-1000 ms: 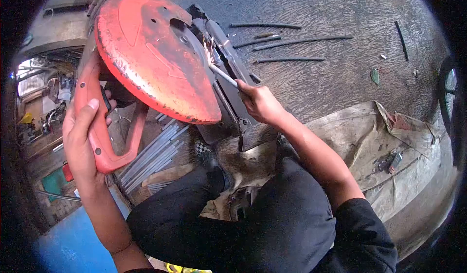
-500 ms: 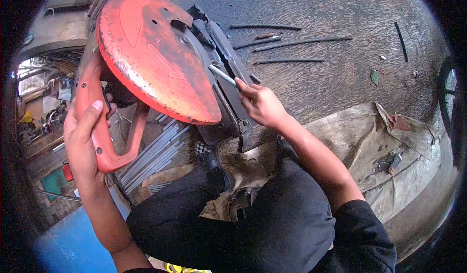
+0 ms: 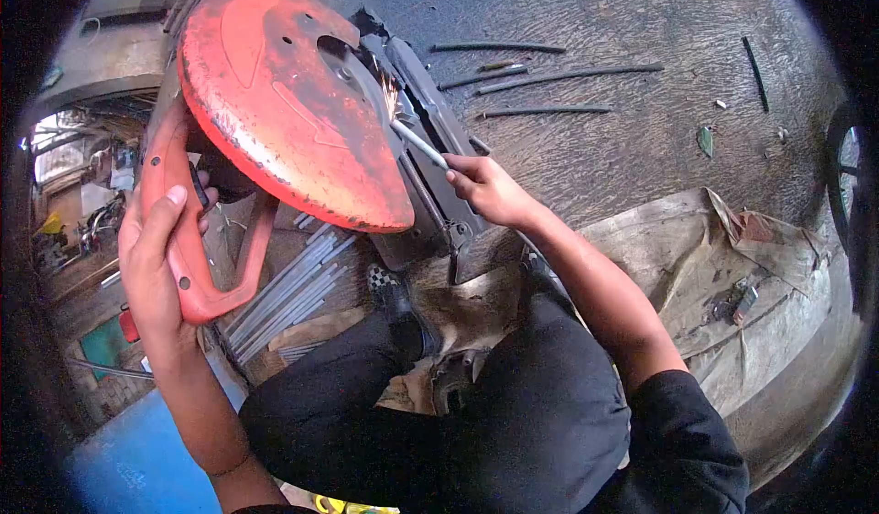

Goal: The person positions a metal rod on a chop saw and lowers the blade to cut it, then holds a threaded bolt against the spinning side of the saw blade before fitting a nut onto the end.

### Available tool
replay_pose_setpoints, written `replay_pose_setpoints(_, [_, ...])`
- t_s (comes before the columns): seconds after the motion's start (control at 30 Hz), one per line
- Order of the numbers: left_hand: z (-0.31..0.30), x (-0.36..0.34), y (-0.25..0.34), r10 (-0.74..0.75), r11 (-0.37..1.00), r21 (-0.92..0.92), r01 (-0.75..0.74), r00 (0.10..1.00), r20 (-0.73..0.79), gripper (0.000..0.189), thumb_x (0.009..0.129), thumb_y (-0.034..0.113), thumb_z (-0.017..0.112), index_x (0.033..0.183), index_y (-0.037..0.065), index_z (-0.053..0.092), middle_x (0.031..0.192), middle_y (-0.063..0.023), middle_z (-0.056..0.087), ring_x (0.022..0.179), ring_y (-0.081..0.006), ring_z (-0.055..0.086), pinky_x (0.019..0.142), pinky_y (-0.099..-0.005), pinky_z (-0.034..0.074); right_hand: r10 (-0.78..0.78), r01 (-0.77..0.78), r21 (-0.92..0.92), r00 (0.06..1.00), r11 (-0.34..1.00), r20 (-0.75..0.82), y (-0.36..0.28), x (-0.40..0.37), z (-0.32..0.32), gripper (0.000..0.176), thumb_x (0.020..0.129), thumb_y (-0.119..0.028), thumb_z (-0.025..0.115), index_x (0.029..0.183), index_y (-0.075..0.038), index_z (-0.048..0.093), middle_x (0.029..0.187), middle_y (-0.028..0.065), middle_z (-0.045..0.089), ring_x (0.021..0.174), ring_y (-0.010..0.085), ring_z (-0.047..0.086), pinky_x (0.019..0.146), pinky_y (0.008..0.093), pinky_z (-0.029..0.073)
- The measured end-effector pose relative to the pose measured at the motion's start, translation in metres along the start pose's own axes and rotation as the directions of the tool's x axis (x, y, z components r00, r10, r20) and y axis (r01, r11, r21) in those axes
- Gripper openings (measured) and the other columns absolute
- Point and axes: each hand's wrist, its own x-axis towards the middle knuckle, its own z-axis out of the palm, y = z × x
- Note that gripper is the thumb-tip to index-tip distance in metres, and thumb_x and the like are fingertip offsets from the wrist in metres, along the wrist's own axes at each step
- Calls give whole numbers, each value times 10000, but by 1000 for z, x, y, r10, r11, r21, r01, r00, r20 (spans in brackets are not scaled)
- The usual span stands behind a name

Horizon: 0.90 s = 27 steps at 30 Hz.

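My left hand (image 3: 156, 248) is wrapped around the red D-shaped handle (image 3: 188, 271) of a cut-off saw, its thumb lying along the outer side. The saw's worn red blade guard (image 3: 293, 120) tilts over a dark metal base (image 3: 430, 148). My right hand (image 3: 485, 189) grips a short grey metal tube (image 3: 419, 143) near one end. The tube's other end reaches to the edge of the guard, and orange sparks (image 3: 391, 100) fly up there. The guard hides most of the blade.
Several dark rods (image 3: 568, 79) lie on the floor beyond the saw. A bundle of grey tubes (image 3: 293, 285) rests below the guard. At right, a crumpled dirty cloth (image 3: 659, 248) covers the floor. A blue surface (image 3: 137, 441) is at lower left.
Sparks now show at the tube's far end, where none showed before. Both hands keep their grips, and the guard has shifted very slightly.
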Motion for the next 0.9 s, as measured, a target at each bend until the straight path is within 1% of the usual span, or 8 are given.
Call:
replay_pose_setpoints(0.1, [1, 0, 1, -5, 1000, 7, 5, 1000, -13, 422, 851, 199, 588, 1184, -44, 499, 998, -99, 593, 817, -118, 557, 729, -229, 445, -43, 33, -116, 995, 993, -85, 1, -2, 3, 302, 930, -151, 484, 1178, 16, 526, 604, -5, 431, 585, 57, 388, 511, 273, 362])
replay_pose_setpoints(0.17, [-1, 1, 0, -4, 1000, 10, 4, 1000, -14, 412, 849, 197, 590, 1174, -42, 503, 990, -93, 592, 810, -115, 555, 724, -226, 444, -116, 57, -353, 982, 934, -149, -2, -5, 1, 367, 898, -132, 519, 1234, 14, 489, 658, 169, 535, 580, 180, 533, 583, 345, 440])
replay_pose_setpoints(0.2, [-1, 1, -1, -5, 1000, 13, 5, 1000, -15, 403, 848, 196, 591, 1165, -39, 508, 981, -88, 591, 804, -112, 554, 719, -223, 444, -115, 56, -352, 982, 934, -149, -2, -6, 0, 367, 898, -132, 519, 1234, 14, 489, 658, 169, 535, 580, 180, 533, 583, 345, 440])
replay_pose_setpoints(0.27, [-1, 0, 1, -10, 1000, 17, 10, 1000, -18, 397, 847, 195, 593, 1159, -37, 510, 974, -83, 591, 800, -110, 553, 714, -221, 444, -122, 39, -443, 980, 896, -160, -2, -5, -1, 363, 875, -112, 522, 1215, 12, 498, 776, 281, 528, 678, 351, 619, 639, 390, 467])
replay_pose_setpoints(0.37, [4, -1, 2, -13, 1000, 14, 14, 999, -36, 393, 846, 194, 595, 1155, -34, 510, 965, -76, 591, 793, -107, 554, 705, -221, 444, -133, 39, -473, 977, 880, -168, 1, -4, 0, 362, 868, -92, 514, 1222, -16, 504, 824, 289, 558, 736, 421, 598, 625, 422, 470])
replay_pose_setpoints(0.6, [6, -1, 2, 3, 1000, -17, -4, 999, -45, 378, 853, 184, 590, 1153, -32, 510, 945, -72, 597, 765, -104, 559, 677, -223, 448, -215, 36, -756, 966, 653, -140, -11, -8, -8, 405, 839, -142, 516, 1242, -106, 516, 723, 211, 605, 676, 376, 620, 615, 475, 501])
replay_pose_setpoints(0.77, [-8, 4, -1, -36, 996, 86, 33, 999, 35, 342, 860, 174, 586, 1135, -20, 521, 908, -59, 601, 736, -87, 555, 647, -205, 442, -314, 12, -826, 928, 563, -200, -24, 1, -26, 175, 836, -261, 547, 975, -185, 620, 696, 137, 600, 604, 329, 619, 521, 450, 493])
replay_pose_setpoints(0.9, [2, -1, 2, -21, 999, 49, 23, 999, -49, 333, 860, 167, 584, 1131, -15, 523, 896, -49, 594, 730, -83, 552, 639, -205, 441, -298, -73, -830, 913, 552, -279, -40, 20, -48, 185, 837, -268, 547, 956, -213, 677, 858, 136, 607, 897, 344, 556, 788, 472, 405])
